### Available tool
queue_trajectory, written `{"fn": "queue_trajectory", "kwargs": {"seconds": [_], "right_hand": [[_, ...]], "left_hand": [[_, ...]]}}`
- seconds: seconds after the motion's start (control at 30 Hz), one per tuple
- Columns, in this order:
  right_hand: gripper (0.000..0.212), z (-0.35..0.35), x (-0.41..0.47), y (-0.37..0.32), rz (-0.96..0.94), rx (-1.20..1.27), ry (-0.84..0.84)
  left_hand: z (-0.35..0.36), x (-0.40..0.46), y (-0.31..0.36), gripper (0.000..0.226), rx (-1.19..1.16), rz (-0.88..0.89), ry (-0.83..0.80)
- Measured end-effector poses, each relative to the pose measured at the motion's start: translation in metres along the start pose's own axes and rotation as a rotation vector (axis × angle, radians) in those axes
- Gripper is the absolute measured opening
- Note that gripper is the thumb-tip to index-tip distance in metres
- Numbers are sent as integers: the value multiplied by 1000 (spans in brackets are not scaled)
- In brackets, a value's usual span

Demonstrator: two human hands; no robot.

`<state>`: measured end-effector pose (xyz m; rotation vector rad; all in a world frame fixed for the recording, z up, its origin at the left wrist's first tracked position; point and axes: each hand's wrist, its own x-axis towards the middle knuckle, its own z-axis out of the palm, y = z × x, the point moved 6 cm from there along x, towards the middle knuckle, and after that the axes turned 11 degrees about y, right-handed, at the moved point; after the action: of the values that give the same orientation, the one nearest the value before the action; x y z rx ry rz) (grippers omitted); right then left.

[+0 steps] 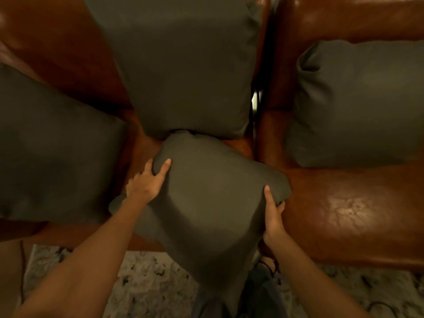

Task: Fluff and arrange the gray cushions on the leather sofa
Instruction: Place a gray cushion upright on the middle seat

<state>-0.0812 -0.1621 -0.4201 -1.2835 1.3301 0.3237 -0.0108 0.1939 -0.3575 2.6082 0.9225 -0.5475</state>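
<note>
I hold a gray cushion (206,203) in front of me, above the front edge of the brown leather sofa (339,207). My left hand (146,182) grips its upper left edge, thumb on top. My right hand (273,216) grips its right corner. A second gray cushion (183,65) leans upright against the sofa back, just behind the held one. A third gray cushion (52,152) lies at the left. A fourth gray cushion (360,104) rests on the right seat against the back.
A dark gap (255,99) runs between the two sofa sections. A pale speckled rug (149,283) covers the floor below the sofa's front edge. My legs and a shoe (266,267) show under the held cushion.
</note>
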Motion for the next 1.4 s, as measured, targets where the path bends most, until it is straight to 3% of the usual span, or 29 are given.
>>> {"fn": "queue_trajectory", "kwargs": {"seconds": [0.13, 0.23, 0.33, 0.43, 0.53, 0.67, 0.77, 0.83, 0.87, 0.93, 1.0, 1.07, 1.13, 1.2, 1.33, 1.4], "right_hand": [[99, -15, -4, -34, -160, -94, 96], [102, -26, -7, -71, -323, -197, 111], [106, -36, -16, -106, -458, -316, 127], [109, -51, -25, -129, -550, -371, 160], [108, -70, -26, -141, -602, -373, 166], [88, -83, -7, -149, -558, -294, 62], [87, -78, 4, -149, -517, -314, -21], [101, -77, 12, -146, -499, -359, -23], [109, -78, 17, -145, -485, -396, -12], [102, -79, 26, -145, -491, -513, 20], [88, -79, 33, -143, -481, -623, 23], [84, -76, 43, -141, -461, -704, -18], [83, -72, 53, -142, -467, -754, -53], [82, -69, 65, -146, -461, -777, -76], [84, -67, 81, -152, -420, -832, -215], [84, -76, 86, -164, -474, -972, -287]], "left_hand": [[8, -20, -3, 89, 7, -17, -67], [25, -45, -3, 85, -263, -71, -129], [53, -61, 0, 109, -577, -139, -306], [94, -61, -1, 131, -612, -193, -503], [85, -92, 32, 117, -682, -260, -592], [88, -104, 62, 93, -757, -276, -635], [99, -102, 64, 90, -750, -314, -604], [103, -103, 65, 95, -785, -331, -573], [103, -102, 67, 100, -805, -336, -513], [97, -101, 76, 109, -795, -323, -310], [79, -107, 96, 101, -606, -200, -93], [71, -116, 127, 95, -415, 10, 9], [76, -122, 156, 92, -246, 229, 18], [91, -124, 174, 89, -59, 340, -31], [101, -119, 184, 86, 88, 295, 21], [99, -119, 193, 84, 119, 289, 90]]}}
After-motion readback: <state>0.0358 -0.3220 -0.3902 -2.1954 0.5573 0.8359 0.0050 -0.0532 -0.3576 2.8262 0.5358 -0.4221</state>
